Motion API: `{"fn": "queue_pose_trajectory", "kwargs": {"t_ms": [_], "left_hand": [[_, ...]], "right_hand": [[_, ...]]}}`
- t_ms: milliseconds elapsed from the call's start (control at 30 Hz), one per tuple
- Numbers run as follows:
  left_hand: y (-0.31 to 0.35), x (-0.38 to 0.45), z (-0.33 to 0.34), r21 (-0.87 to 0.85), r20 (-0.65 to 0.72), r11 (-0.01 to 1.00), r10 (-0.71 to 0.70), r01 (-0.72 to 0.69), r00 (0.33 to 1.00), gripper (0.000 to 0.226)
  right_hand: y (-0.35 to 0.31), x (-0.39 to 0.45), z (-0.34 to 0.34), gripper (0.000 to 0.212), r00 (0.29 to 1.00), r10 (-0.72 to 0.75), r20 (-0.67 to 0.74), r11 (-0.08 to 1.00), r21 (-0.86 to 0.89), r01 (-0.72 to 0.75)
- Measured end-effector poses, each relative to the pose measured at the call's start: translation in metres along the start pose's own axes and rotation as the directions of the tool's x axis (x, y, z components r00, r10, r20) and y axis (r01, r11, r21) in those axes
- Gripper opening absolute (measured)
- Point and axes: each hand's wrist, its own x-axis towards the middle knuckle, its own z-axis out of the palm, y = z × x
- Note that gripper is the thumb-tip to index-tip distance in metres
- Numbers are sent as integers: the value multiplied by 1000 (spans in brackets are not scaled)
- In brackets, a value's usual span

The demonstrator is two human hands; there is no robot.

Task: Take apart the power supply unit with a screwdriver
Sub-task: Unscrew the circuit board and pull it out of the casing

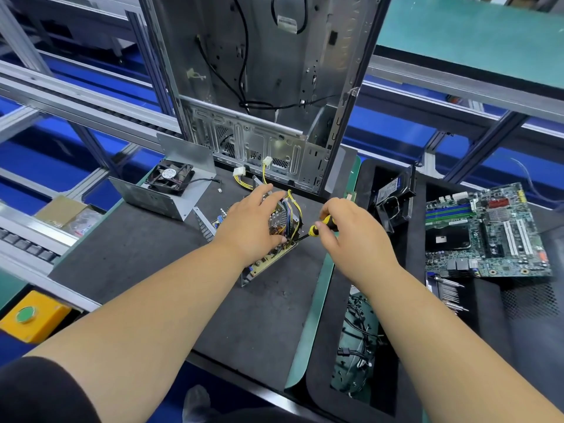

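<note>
The opened power supply unit lies on the dark mat at centre, its circuit board, copper coil and yellow wires bare. My left hand rests on top of it, fingers spread forward, thumb against the board's right side. My right hand grips a yellow-and-black screwdriver; its dark tip points left into the unit's right edge. The unit's removed metal cover, with a black fan lying on it, sits at the back left.
An upright, stripped computer case stands behind the unit. To the right, a motherboard, a drive and screwdriver bits lie on black trays. A cable bundle fills a tray slot. A yellow button box sits left.
</note>
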Motion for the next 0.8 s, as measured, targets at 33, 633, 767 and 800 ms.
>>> {"fn": "queue_pose_trajectory", "kwargs": {"t_ms": [33,633,767,800], "left_hand": [[0,0,0,1,1,1000,-1,1,1000,93],[3,-2,-4,-4,14,1000,-6,6,1000,93],[2,-1,-4,-9,16,1000,-6,6,1000,93],[2,-1,-4,-11,16,1000,-7,7,1000,93]], "right_hand": [[-1,0,0,13,1000,-2,7,1000,-1,2],[-4,-2,5,12,1000,-2,14,1000,21,1],[-4,-1,7,13,999,-19,25,1000,2,19],[-4,-1,7,13,1000,-22,22,1000,2,22]]}}
